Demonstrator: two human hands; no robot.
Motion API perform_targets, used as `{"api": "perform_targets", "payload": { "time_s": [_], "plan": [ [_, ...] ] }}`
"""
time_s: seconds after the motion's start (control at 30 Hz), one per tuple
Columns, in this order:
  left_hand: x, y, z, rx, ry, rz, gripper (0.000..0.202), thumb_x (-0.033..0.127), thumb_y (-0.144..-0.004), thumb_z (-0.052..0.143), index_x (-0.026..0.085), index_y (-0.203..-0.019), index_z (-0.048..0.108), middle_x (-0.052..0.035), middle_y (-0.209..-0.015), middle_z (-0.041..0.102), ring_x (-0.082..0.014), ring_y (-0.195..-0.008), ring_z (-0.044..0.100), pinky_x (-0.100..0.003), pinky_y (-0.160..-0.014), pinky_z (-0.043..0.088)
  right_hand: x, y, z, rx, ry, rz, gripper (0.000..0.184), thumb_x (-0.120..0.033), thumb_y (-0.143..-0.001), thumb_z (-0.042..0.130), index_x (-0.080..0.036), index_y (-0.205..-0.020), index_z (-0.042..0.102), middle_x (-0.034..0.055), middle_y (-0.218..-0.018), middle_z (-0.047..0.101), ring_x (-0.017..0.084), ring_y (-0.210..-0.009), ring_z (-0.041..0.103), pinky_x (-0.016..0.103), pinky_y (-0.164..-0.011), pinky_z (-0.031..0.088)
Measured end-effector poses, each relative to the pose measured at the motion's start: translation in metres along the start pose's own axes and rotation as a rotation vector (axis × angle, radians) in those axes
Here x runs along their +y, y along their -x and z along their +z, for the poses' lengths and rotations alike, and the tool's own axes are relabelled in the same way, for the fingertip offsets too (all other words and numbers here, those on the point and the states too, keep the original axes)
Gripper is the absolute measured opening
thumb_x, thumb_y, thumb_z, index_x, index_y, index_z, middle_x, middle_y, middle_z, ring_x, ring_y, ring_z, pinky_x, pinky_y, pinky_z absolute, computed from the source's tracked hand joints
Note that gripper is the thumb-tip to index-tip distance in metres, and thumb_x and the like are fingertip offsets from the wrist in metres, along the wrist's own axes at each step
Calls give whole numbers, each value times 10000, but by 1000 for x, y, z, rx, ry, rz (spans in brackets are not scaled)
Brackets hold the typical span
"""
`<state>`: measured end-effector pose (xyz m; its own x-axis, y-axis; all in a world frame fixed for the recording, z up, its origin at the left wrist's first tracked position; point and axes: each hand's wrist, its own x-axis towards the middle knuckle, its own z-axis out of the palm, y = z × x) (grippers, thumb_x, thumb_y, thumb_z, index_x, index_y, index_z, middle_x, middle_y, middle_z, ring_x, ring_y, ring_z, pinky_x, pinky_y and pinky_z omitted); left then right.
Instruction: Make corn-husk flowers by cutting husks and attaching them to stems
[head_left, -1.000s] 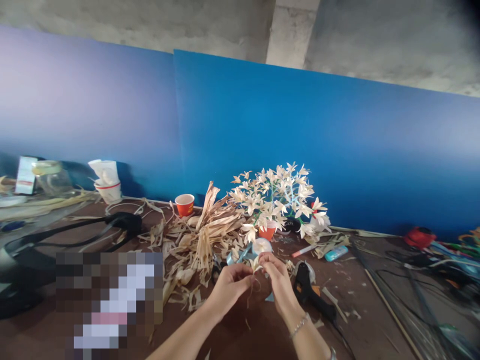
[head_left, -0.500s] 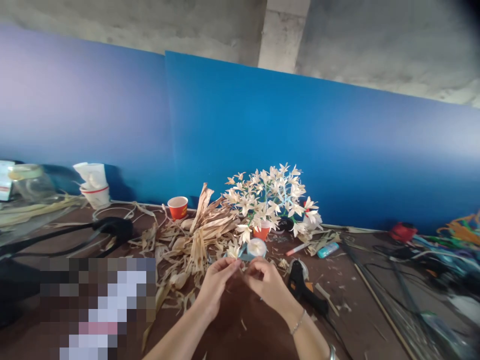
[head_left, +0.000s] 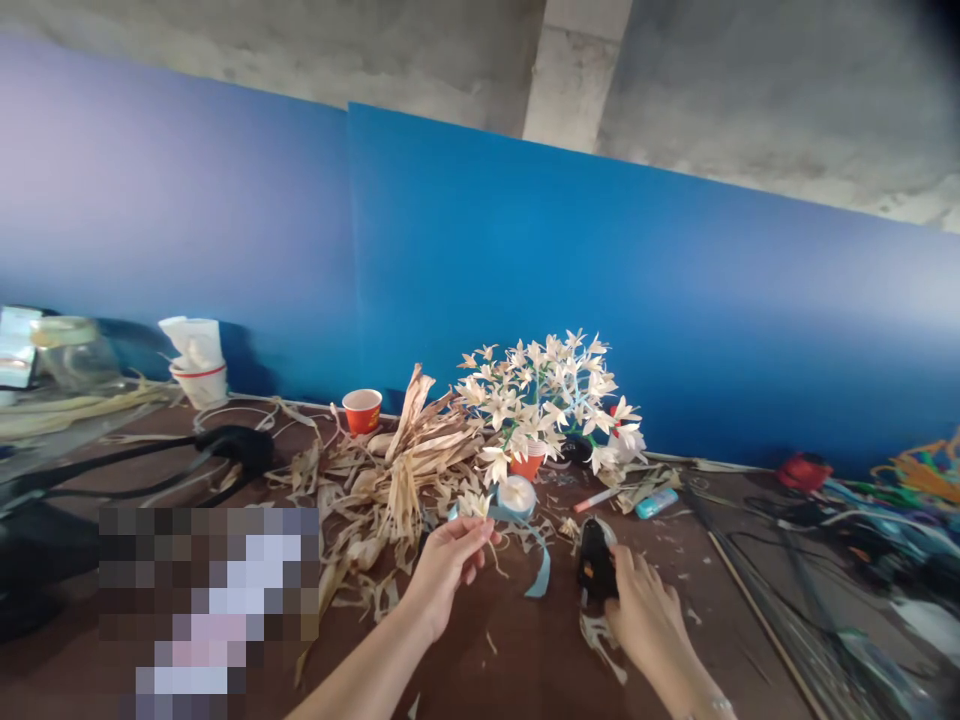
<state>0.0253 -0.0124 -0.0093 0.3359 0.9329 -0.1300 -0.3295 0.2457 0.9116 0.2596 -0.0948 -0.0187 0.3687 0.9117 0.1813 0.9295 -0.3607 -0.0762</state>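
My left hand (head_left: 446,565) pinches a small cream husk flower (head_left: 474,505) by its stem, above the brown table (head_left: 517,660). My right hand (head_left: 645,612) lies to the right on the handle of a black glue gun (head_left: 595,565), its fingers curled round it. A light blue ribbon (head_left: 541,570) trails from a roll (head_left: 517,495) between the two hands. A bouquet of cream flowers (head_left: 551,395) stands in an orange cup (head_left: 527,463) just behind. A heap of dried corn husks (head_left: 397,465) lies to the left of it.
A red paper cup (head_left: 362,409) stands by the blue wall. White cups (head_left: 196,365) and a glass jar (head_left: 71,350) are at far left, a black bag strap (head_left: 225,450) in front. A marker (head_left: 596,498), a small teal tube (head_left: 655,502), wires and rods (head_left: 757,610) lie to the right.
My right hand left the flower and moved right and down onto the glue gun. My left hand kept the flower and stayed near the ribbon roll.
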Motion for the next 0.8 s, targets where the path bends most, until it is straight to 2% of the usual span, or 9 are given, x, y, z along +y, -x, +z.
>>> {"api": "perform_targets", "payload": {
  "time_s": [0.07,0.13,0.2,0.27,0.33,0.4,0.5,0.8],
  "plan": [
    [-3,-1,0,3,29,-32,307,419,-598,698,137,-707,646,-41,-743,652,-60,-465,469,-176,-398,263,-1,-3,-3,48,-73,6,321,-81,-650,477,-172,-955,516,112,-915,588,273,-874,557,337,-677,378],
    [-5,-2,0,14,64,-60,302,403,-579,716,136,-700,646,-34,-699,650,-68,-485,509,-173,-417,313,-6,-5,-12,95,-252,-17,213,-145,-691,486,-183,-897,527,83,-830,592,242,-765,569,310,-628,385],
    [-6,-2,0,18,98,-66,295,381,-559,737,129,-679,641,-27,-646,642,-75,-501,530,-175,-451,363,-18,-4,-21,114,-530,-138,134,-231,-744,492,-190,-862,539,50,-750,589,203,-668,559,290,-604,398],
    [-6,-2,1,1,124,-60,289,355,-544,754,120,-666,637,-26,-628,637,-77,-508,538,-181,-481,394,-34,1,-27,139,-766,-257,107,-284,-757,521,-192,-801,554,29,-701,576,191,-660,544,285,-624,413],
    [-5,-2,2,-18,142,-64,288,327,-531,767,112,-675,641,-29,-639,640,-82,-530,554,-188,-522,423,-52,7,-30,255,-907,-353,97,-281,-719,565,-197,-767,554,32,-725,567,195,-691,535,285,-630,421],
    [-4,-1,3,-22,155,-78,291,305,-519,776,103,-682,645,-28,-635,639,-85,-545,568,-192,-559,441,-67,11,-30,183,-916,-482,16,-210,-715,553,-206,-725,540,26,-729,546,173,-665,521,267,-609,422],
    [-4,-2,3,-3,160,-88,283,275,-503,785,98,-664,634,-12,-598,624,-79,-527,566,-186,-558,447,-78,12,-27,70,-824,-606,94,-108,-698,503,-202,-702,501,24,-749,509,151,-649,501,244,-573,412],
    [-8,-4,3,32,140,-97,292,258,-482,794,115,-615,577,-10,-533,614,-103,-496,580,-198,-520,471,-78,7,-18,114,-743,-600,134,-67,-699,469,-196,-686,435,20,-763,460,145,-683,501,242,-609,413]
  ]
}}
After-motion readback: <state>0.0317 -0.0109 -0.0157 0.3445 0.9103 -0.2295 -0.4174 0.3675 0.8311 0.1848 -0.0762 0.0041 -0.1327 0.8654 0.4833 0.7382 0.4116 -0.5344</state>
